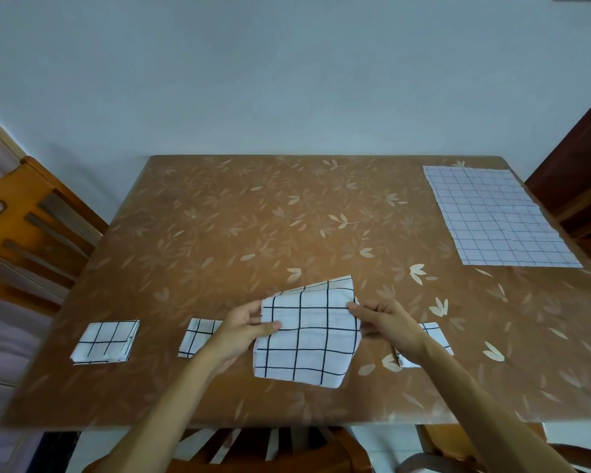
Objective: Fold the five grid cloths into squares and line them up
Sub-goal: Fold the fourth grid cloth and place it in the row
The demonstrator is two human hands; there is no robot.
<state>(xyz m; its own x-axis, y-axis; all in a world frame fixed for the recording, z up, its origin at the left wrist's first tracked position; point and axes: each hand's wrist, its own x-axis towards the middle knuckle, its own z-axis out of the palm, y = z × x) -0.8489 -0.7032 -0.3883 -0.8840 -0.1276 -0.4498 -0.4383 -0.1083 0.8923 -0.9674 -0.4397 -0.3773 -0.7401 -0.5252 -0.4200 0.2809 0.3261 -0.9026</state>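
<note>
Left hand and right hand pinch, fingers curled, opposite edges of a half-folded white black-grid cloth at the brown floral worktop's front centre, between small folded grid squares.

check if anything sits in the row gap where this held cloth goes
Nothing visible; the held cloth hangs over that gap, between the left-wrist square and the right-wrist square, hiding the table under it.

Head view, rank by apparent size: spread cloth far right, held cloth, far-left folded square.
1. spread cloth: largest, even though it lies farthest from the camera.
2. held cloth: partly folded and nearest the camera, which flatters it.
3. far-left folded square: clearly smallest.
</note>
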